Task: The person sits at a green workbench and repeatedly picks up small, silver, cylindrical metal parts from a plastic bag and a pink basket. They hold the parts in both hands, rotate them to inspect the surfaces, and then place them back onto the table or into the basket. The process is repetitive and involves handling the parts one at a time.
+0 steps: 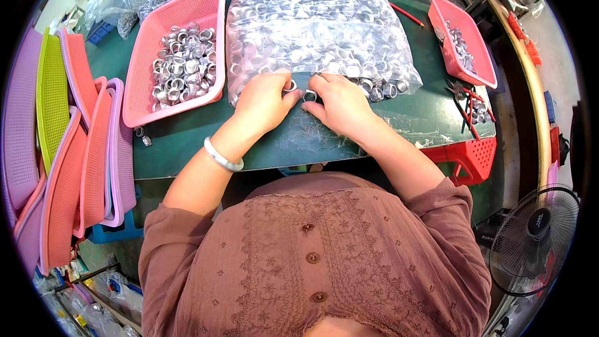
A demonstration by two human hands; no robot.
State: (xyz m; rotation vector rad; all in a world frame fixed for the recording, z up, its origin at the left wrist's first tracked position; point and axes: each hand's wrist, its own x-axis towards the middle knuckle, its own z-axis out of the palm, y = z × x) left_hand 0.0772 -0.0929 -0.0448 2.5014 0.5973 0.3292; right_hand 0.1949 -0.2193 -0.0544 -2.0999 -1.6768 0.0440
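Note:
A large clear plastic bag [324, 31] full of small silvery metal rings lies on the green table in front of me. My left hand [263, 101] is at the bag's near edge, its thumb and fingers closed on a metal ring [290, 87]. Close beside it, my right hand [337, 103] pinches another metal ring [309, 95] between thumb and fingers. Several loose-looking rings [377, 90] show at the bag's near right corner. To the left stands a pink basket [219, 37] with a heap of rings [184, 65] in it.
A second pink basket [477, 43] with metal pieces stands at the right, near red-handled pliers [468, 103]. Stacked purple, green and pink baskets [90, 162] rise at the left. A red stool [477, 162] is under the table's right edge; a fan [538, 231] stands lower right.

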